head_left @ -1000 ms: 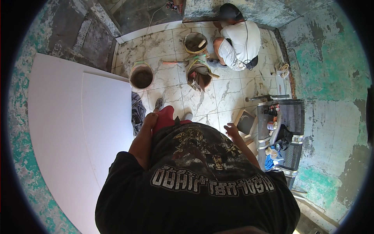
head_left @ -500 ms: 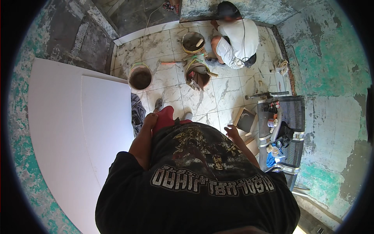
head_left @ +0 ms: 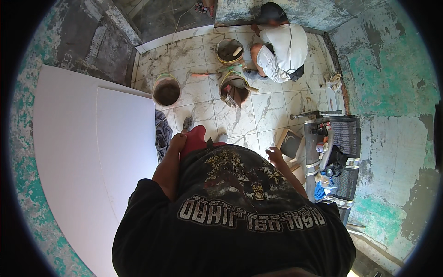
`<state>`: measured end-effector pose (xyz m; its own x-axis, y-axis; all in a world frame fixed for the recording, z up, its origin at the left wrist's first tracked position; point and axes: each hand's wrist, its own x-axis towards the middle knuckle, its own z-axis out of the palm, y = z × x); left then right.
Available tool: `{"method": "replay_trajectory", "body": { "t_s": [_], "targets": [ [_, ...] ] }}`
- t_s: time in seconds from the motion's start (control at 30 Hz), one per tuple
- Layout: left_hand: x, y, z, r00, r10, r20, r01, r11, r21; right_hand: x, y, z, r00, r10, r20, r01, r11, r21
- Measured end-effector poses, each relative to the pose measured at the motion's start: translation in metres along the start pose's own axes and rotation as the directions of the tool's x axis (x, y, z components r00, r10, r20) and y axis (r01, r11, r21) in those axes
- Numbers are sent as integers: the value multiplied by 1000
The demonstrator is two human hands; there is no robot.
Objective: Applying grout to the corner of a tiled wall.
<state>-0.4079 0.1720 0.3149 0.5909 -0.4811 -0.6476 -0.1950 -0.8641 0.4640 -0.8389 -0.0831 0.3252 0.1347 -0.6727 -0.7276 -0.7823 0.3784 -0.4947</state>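
My left hand (head_left: 178,141) hangs beside my left thigh, against the edge of my red shorts (head_left: 195,136). Its fingers are mostly hidden, so whether it grips the cloth cannot be told. On the other side, my right hand (head_left: 275,155) hangs by my hip with fingers apart and loosely bent, nothing seen in it. Nearest to it is a wooden frame with a dark panel (head_left: 290,144) on the floor. Ahead on the marble-patterned tiles stand a bucket of dark grey mix (head_left: 166,91), a bucket with several tools (head_left: 235,87), and another bucket (head_left: 229,50) farther back.
A person in a white shirt (head_left: 284,46) squats at the back right, by the wall. Black mesh seats (head_left: 346,138) with cans, bags and cloths stand at right. A large white panel (head_left: 69,161) fills the left. An orange-handled tool (head_left: 200,75) lies between the buckets.
Both my hands stay in nearly the same place. The view has shifted very slightly; the buckets have not moved, and the squatting person has barely moved.
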Motion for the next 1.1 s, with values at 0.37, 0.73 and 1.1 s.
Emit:
{"method": "replay_trajectory", "body": {
  "t_s": [0.37, 0.73, 1.1],
  "targets": [
    [0, 2, -1, 999, -18, 26, 19, 1000, -8, 0, -4, -2, 1000, -1, -13, 0, 999, -33],
    [-2, -1, -2, 1000, 3, 6, -3, 1000, -8, -2, -2, 1, 1000, -6, -6, 6, 998, -55],
    [-7, 9, -5, 1000, -3, 13, 3, 1000, -17, 24, 32, 2, 991, -118, -69, 107, 984, -145]
  ]
}}
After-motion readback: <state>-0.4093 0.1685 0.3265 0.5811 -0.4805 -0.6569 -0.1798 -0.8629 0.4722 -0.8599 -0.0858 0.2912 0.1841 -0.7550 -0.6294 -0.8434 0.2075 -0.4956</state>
